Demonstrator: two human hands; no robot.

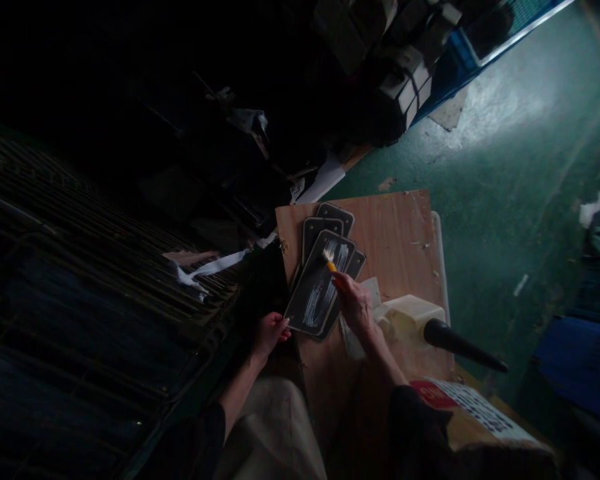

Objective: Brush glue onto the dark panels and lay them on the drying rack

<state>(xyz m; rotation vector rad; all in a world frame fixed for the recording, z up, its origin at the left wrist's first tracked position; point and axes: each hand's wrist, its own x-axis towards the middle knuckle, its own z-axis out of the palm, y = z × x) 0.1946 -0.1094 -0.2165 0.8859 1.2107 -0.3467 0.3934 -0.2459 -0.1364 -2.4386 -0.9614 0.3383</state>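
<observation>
The place is a dim workshop or small factory floor. The floor [505, 167] is green painted concrete, scuffed and littered with scraps. A bare plywood table [400, 233] carries a stack of dark flat panels [317, 293] streaked with white paste. A wire rack [80, 227] stands on the left. A blue crate [457, 63] and piled dark parts [405, 83] line the far side.

super dim overall | left half nearly black | light patch glaring on far-right green floor [485, 107] (edges look warped) | wooden board [395, 233] faintly lit
</observation>
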